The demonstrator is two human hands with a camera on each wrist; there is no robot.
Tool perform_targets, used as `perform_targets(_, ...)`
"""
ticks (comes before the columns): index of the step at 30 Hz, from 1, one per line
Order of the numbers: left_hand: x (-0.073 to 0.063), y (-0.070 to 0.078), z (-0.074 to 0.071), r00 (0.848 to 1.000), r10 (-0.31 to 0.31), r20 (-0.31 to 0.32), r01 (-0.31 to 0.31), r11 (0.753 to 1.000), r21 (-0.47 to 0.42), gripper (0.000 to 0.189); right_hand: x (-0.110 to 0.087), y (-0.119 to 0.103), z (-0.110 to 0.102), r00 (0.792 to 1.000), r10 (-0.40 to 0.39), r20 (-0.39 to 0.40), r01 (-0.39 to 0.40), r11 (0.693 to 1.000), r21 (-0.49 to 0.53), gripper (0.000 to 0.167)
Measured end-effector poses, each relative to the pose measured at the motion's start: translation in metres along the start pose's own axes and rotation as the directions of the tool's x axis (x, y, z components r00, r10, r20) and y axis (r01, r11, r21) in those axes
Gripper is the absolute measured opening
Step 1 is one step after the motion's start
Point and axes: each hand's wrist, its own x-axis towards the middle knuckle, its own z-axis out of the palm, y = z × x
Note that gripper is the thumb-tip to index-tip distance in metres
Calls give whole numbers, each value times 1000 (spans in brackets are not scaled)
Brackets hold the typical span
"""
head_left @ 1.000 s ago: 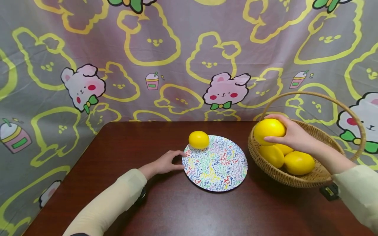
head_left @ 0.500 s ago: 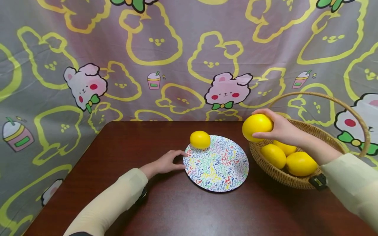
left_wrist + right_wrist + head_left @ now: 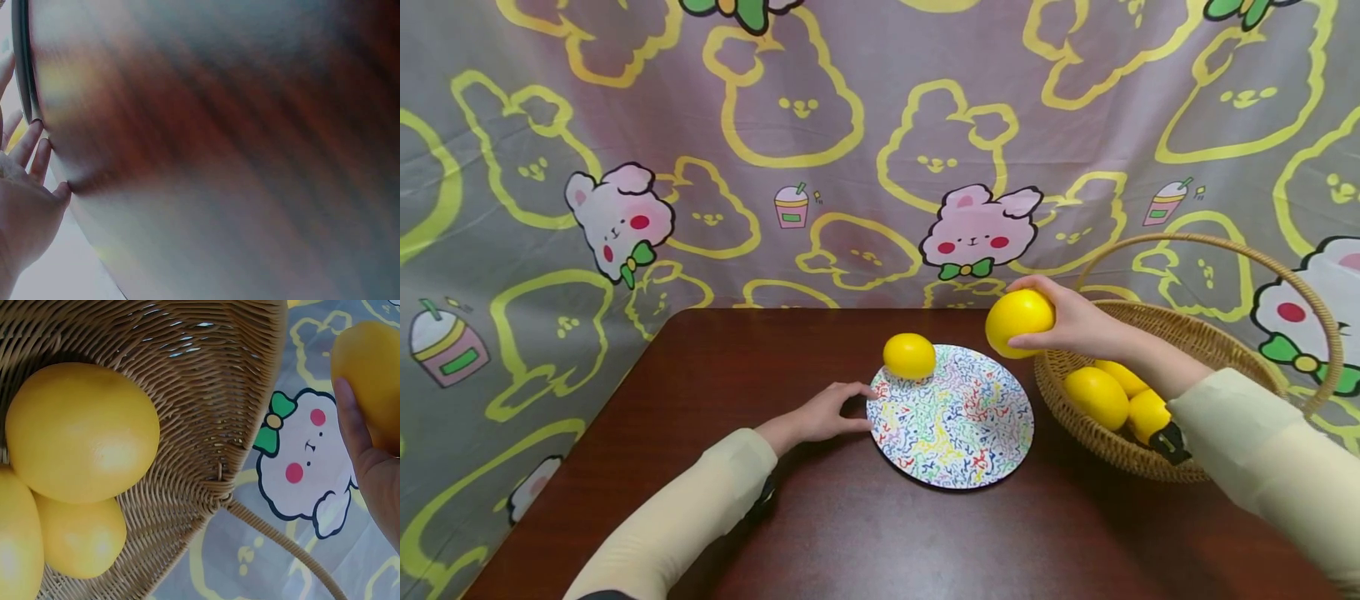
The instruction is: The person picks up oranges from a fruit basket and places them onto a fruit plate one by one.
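My right hand [image 3: 1071,321] grips a yellow lemon [image 3: 1018,323], held in the air between the wicker basket [image 3: 1075,425] and the round plate [image 3: 962,433]. The same lemon [image 3: 369,375] shows at the right edge of the right wrist view, the thumb along its side. On the plate's far left rim sits another lemon [image 3: 909,356]. My left hand [image 3: 827,412] rests on the table at the plate's left edge, thumb and fingers spread apart. In the left wrist view, the left hand's fingertips [image 3: 45,144] touch the tabletop near the plate's dark rim [image 3: 24,69].
Several lemons lie in the basket, one [image 3: 1096,397] near its left wall. A tall arched handle [image 3: 1247,243] rises over the basket. The dark wooden table [image 3: 760,350] ends at a patterned curtain [image 3: 842,108] behind.
My right hand has lifted the lemon from over the basket and carried it left, towards the plate. The left hand has stayed by the plate's edge.
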Motion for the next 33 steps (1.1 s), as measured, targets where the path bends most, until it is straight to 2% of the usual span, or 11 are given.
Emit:
perform_targets(11,1,-2,1,1000,-3,2,3,1000,-6,45,21,0,14,998,30,48,-28,999,-37,72)
perform_targets(22,1,0,0,1000,-8,2,8,1000,3,46,40,6,28,994,-8,112,14,999,-48,71)
perform_targets(33,1,0,-1,1000,-18,5,18,1000,-4,46,49,12,43,985,-2,174,9,999,-38,67)
